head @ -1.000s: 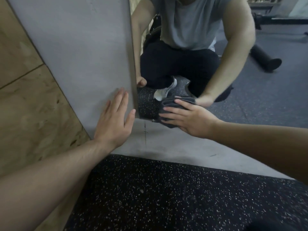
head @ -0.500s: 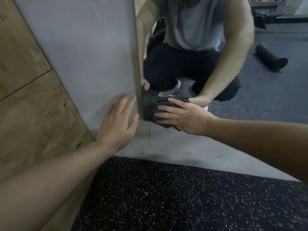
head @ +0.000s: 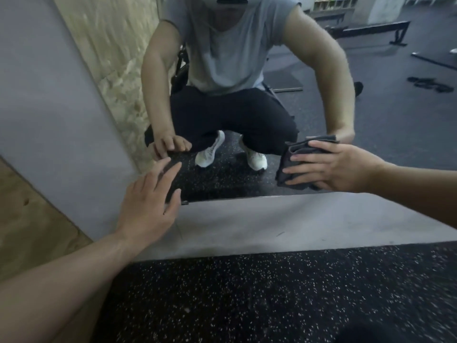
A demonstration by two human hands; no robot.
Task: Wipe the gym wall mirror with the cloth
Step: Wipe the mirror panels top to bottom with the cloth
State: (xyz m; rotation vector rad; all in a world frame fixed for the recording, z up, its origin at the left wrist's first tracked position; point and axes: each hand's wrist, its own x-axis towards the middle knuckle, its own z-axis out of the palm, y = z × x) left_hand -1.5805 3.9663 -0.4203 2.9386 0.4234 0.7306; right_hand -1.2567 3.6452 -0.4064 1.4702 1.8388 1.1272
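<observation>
Down low, the right hand (head: pixel 331 167) presses a folded dark cloth (head: pixel 294 162) flat on the mirror (head: pixel 371 107), near its bottom edge, with straight fingers. The left hand (head: pixel 150 201) is spread wide and holds nothing, resting at the mirror's bottom left corner by the gray wall (head: pixel 61 120).

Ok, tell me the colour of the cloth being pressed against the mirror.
Dark grey. The cloth shows best in the head view, under the right hand.

cloth (head: pixel 294 164): dark grey, folded, flat against glass | mirror (head: pixel 371 107): wall-mounted, cloth near bottom edge
</observation>
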